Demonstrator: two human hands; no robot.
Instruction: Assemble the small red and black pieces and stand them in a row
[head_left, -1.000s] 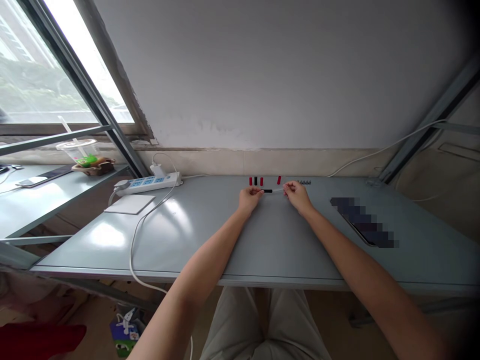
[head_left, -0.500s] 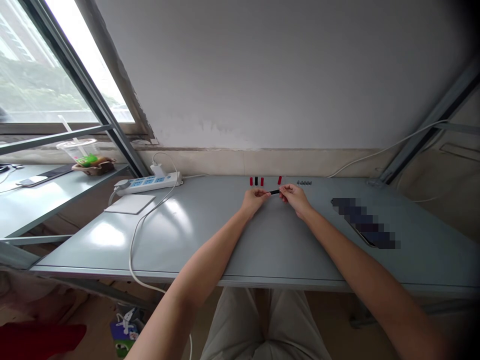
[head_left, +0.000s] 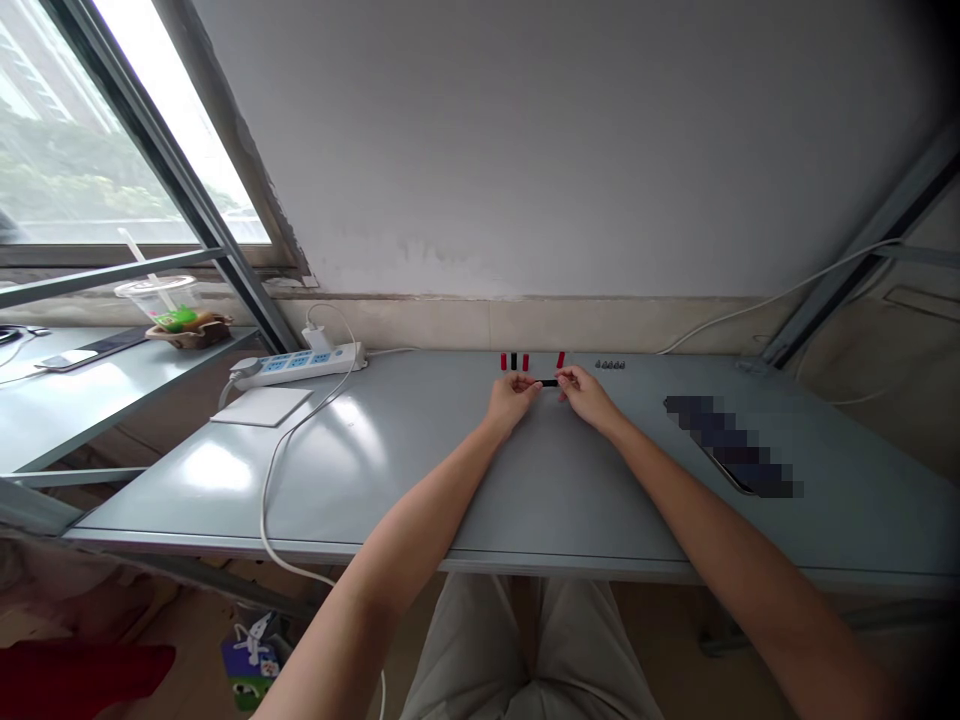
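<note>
A short black stick-like piece (head_left: 550, 383) is held level just above the grey desk, its ends between the fingertips of both hands. My left hand (head_left: 513, 398) pinches its left end, and my right hand (head_left: 586, 393) closes on the right end. Those fingers hide both tips. Behind my left hand stand a red cylinder (head_left: 503, 362), a black cylinder (head_left: 514, 361) and another red cylinder (head_left: 526, 363). One more red cylinder (head_left: 561, 359) is just behind my right fingers. Several small metallic pieces (head_left: 610, 365) sit in a row farther right.
On the grey desk (head_left: 420, 450), a white power strip (head_left: 300, 367) and a flat white square (head_left: 262, 407) are at left, with a white cable (head_left: 266, 490) crossing the front edge. A phone (head_left: 731, 450), partly pixelated, lies at right. The wall (head_left: 480, 180) rises behind.
The right fingers have shifted slightly and straightened a little around the black piece's end. Both hands stay in nearly the same place, and the cylinders stand as before.
</note>
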